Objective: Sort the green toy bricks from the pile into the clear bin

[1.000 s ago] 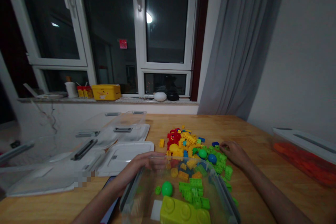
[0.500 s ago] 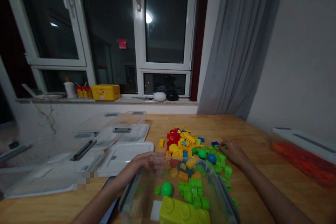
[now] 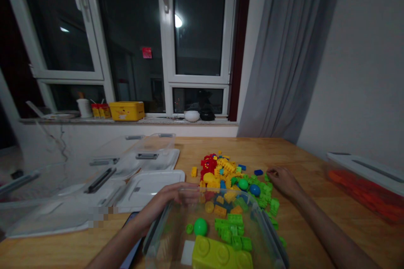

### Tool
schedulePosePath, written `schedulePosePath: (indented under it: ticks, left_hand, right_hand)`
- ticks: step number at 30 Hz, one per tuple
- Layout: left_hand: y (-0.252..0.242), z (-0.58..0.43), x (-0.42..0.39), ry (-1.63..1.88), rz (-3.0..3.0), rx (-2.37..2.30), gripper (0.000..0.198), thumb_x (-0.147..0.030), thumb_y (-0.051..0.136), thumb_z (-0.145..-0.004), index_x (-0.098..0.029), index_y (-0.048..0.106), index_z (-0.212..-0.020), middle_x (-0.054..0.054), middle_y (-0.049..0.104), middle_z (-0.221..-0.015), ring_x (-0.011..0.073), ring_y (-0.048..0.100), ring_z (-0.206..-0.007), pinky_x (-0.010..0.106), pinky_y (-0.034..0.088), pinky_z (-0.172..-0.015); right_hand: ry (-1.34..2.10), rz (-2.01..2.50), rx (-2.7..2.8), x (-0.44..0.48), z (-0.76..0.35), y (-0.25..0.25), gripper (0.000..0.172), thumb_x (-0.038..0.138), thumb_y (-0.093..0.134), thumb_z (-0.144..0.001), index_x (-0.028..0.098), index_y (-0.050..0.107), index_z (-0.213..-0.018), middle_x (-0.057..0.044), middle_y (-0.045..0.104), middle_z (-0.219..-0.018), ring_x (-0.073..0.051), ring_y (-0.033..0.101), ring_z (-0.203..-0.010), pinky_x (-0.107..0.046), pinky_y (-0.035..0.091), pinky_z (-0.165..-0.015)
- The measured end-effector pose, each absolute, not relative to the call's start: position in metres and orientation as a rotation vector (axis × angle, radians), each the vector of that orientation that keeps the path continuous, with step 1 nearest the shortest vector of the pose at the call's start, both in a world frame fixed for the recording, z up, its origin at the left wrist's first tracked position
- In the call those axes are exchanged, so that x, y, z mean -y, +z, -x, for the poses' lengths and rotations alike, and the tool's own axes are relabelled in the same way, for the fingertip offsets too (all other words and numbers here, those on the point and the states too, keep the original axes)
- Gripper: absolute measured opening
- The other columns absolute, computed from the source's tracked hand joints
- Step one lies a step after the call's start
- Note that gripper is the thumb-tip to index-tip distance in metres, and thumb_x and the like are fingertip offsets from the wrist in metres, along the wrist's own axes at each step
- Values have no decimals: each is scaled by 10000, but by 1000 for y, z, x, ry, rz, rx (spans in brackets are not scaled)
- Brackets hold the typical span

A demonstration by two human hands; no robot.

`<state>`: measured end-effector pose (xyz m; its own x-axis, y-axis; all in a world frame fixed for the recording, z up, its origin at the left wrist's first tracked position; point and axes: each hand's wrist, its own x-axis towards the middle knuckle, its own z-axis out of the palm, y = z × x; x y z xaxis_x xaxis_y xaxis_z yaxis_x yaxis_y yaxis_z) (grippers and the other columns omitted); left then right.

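My left hand (image 3: 170,199) grips the far left rim of a clear plastic bin (image 3: 271,239) in front of me. Inside the bin lie green bricks (image 3: 233,229), a green ball (image 3: 200,226) and a large lime block (image 3: 221,254). Beyond the bin a pile of red, yellow, blue and green bricks (image 3: 221,170) is spread on the wooden table (image 3: 303,155). At the pile's right edge my right hand (image 3: 284,180) rests on the table with its fingers curled, next to a small blue brick (image 3: 258,172). What those fingers hold, if anything, is hidden.
Several clear bins and white lids (image 3: 148,185) lie at the left. A lidded bin of red pieces (image 3: 366,189) stands at the right edge. A yellow box (image 3: 127,110), cups and bowls (image 3: 192,115) line the windowsill. A grey curtain (image 3: 290,50) hangs at the right.
My right hand has shifted slightly to the right and back along the pile's edge. My left hand and the bin have stayed put.
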<state>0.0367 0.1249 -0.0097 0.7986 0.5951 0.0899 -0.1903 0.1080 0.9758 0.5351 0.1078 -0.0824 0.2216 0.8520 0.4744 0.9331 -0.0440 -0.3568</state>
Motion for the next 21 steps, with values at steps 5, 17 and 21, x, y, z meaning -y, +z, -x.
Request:
schedulePosePath:
  ticks: [5,17,21]
  left_hand:
    - [2,-39,-112,656,-1345,-386,563,-80,481,-642,-164,697,-1155,124,713,-1205,348,625,-1162,557,352,-1083]
    - [4,-39,-110,630,-1345,-390,589,-71,475,-621,-163,692,-1160,121,700,-1231,339,620,-1171,556,343,-1088]
    - [3,-39,-110,646,-1371,-392,586,-79,465,-628,-169,692,-1161,111,710,-1215,341,615,-1175,563,352,-1080]
  right_hand:
    - [-132,1888,1624,-107,-536,-83,326,357,464,-837,183,730,-908,-98,760,-943,-253,681,-898,-330,489,-796]
    - [9,1984,1553,-96,-535,-73,309,395,504,-798,179,693,-683,-48,711,-642,-206,632,-623,-268,391,-545]
    - [91,2007,1577,-93,-533,-73,372,426,504,-789,189,604,-520,-18,623,-507,-189,577,-540,-264,312,-489]
